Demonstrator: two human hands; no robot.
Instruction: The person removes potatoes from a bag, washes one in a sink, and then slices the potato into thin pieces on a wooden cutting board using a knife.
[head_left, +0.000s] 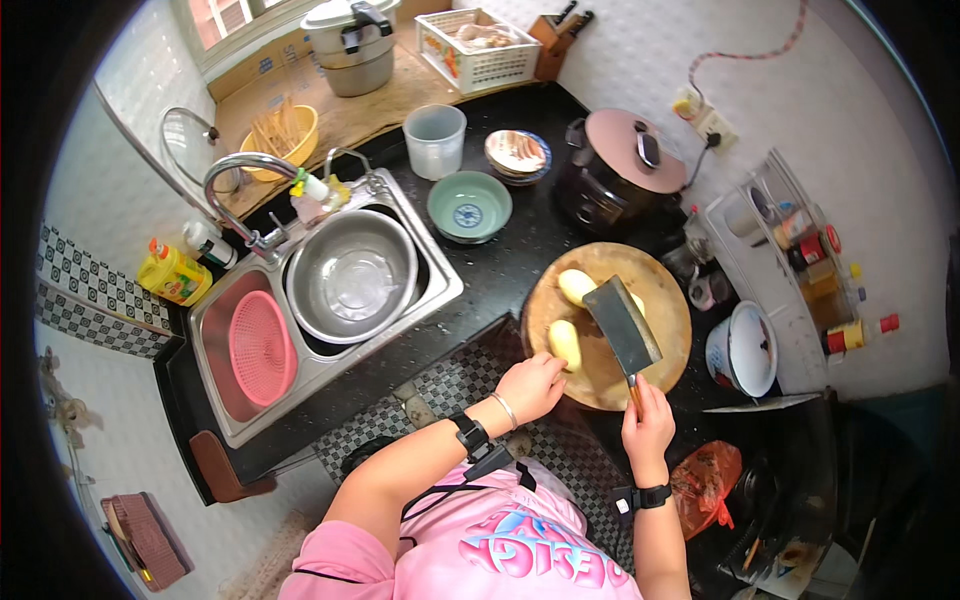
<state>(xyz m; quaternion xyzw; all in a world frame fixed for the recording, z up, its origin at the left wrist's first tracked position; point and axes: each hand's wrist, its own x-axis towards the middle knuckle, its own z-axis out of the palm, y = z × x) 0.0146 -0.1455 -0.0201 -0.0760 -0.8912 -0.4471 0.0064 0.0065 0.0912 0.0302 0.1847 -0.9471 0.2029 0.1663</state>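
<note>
A round wooden chopping board (540, 300) lies on the black counter in front of me. My right hand (648, 420) grips the wooden handle of a Chinese cleaver (621, 322), its broad dark blade held over the board. Near the board's front left edge, the fingers of my left hand (531, 386) touch the lower end of a peeled potato (565, 343). Another peeled potato (576, 287) lies farther back, beside the blade. A third pale yellow piece (637, 304) shows partly behind the cleaver; the blade hides the rest of it.
Behind the board stands an electric pressure cooker (607, 180). Left of it are a green bowl (469, 206) and a plastic tub (435, 142). The sink holds a metal basin (352, 274) and a pink colander (262, 349). To the right sits an enamel pot (742, 349).
</note>
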